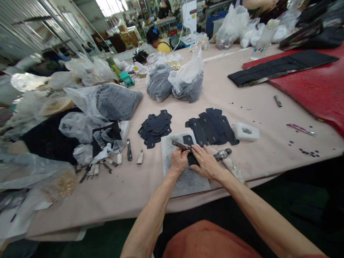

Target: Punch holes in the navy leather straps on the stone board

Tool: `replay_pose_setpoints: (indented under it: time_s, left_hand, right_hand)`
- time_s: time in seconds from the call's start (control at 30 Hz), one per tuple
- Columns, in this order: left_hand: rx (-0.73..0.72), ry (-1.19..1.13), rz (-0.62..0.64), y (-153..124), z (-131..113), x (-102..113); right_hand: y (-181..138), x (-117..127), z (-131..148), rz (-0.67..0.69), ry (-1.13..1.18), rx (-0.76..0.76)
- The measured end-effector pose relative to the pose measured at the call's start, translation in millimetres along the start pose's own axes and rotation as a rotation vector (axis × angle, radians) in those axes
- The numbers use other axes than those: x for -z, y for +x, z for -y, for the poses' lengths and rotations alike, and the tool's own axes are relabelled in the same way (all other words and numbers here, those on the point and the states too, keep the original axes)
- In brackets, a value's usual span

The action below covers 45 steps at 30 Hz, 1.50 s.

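Note:
My left hand (179,161) is closed around a metal punch (180,144), which slants over a dark fabric piece (191,160). Flat on that piece lies my right hand (206,162), its fingers stretched out beside the punch. Underneath is a pale, speckled board (169,175). A hammer (222,154) with a wrapped, whitish handle rests just right of my right hand. The punch's working end cannot be made out clearly. Beyond the board are a heap of dark cut pieces (156,125) and an overlapping row of similar pieces (211,127).
Right of the row sits a white block (245,132). Several small tools, including a punch (129,149), lie left of the board. Bags of dark pieces (188,82) stand farther back. A pink pen (301,129) and red sheet (309,86) lie right. A person (162,46) sits beyond.

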State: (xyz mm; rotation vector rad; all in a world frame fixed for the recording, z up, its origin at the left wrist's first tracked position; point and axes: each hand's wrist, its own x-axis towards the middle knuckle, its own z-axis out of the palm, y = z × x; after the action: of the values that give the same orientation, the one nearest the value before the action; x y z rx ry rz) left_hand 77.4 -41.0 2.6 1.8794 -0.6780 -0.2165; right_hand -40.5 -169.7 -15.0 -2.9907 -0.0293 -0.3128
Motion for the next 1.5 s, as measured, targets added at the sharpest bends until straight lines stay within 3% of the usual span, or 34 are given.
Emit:
replay_pose_setpoints:
  time_s: [0.27, 0.67, 0.97, 1.5]
  left_hand:
    - [-0.038, -0.057, 0.048, -22.9, 4.6, 1.0]
    - [-0.264, 0.050, 0.075, -38.2, 0.3, 1.9]
    - [-0.198, 0.082, 0.082, -41.5, 4.1, 1.7]
    - [-0.219, 0.147, 0.109, -44.9, 10.5, 0.6]
  right_hand:
    - [-38.3, 12.8, 14.4, -0.032, 0.078, -0.168]
    - [-37.9, 6.3, 15.3, -0.121, 0.182, -0.277]
    - [-39.0, 2.6, 14.9, -0.128, 0.224, -0.298]
    - [-39.3, 3.8, 13.5, -0.110, 0.257, -0.307]
